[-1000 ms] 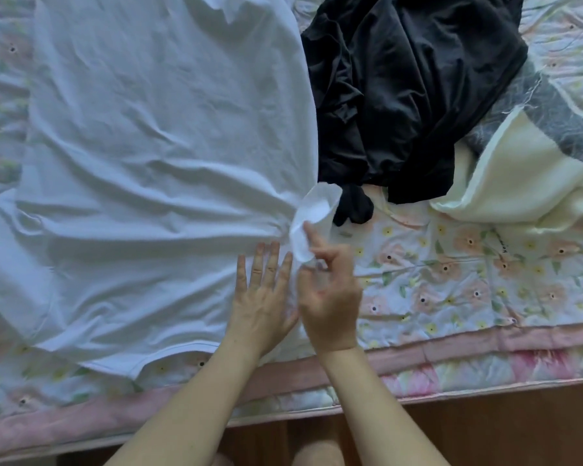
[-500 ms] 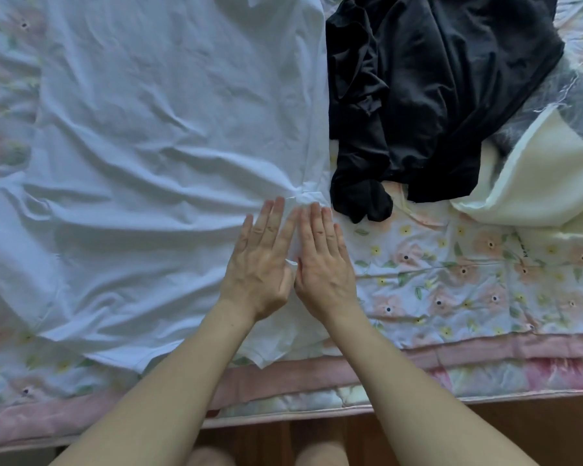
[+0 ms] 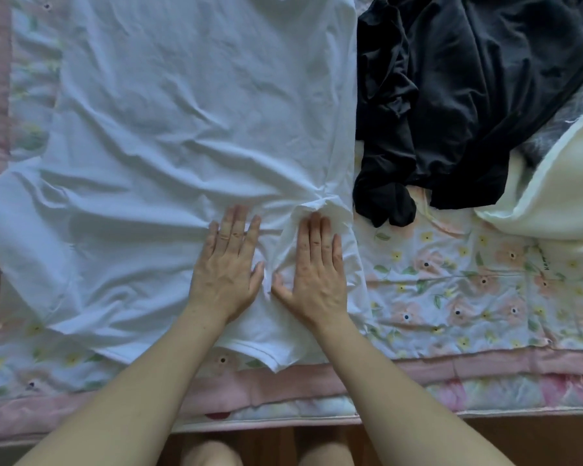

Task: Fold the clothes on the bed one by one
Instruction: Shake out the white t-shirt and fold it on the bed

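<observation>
A white T-shirt (image 3: 169,129) lies spread flat and wrinkled over the left and middle of the bed. My left hand (image 3: 227,267) rests palm down on it with straight fingers. My right hand (image 3: 315,270) lies flat beside it on the shirt's near right sleeve, where the cloth is bunched just past the fingertips. The two hands are a small gap apart. A crumpled black garment (image 3: 468,92) lies in a heap to the right of the shirt, touching its right edge.
The bed has a floral sheet (image 3: 485,280) with a pink border along its near edge (image 3: 485,371). A cream and grey blanket (image 3: 552,196) is piled at the right. A wooden bed frame and my knees show at the bottom.
My right hand let go of the pinched white sleeve and laid it flat. Both hands then slid apart, pressing on the shirt.
</observation>
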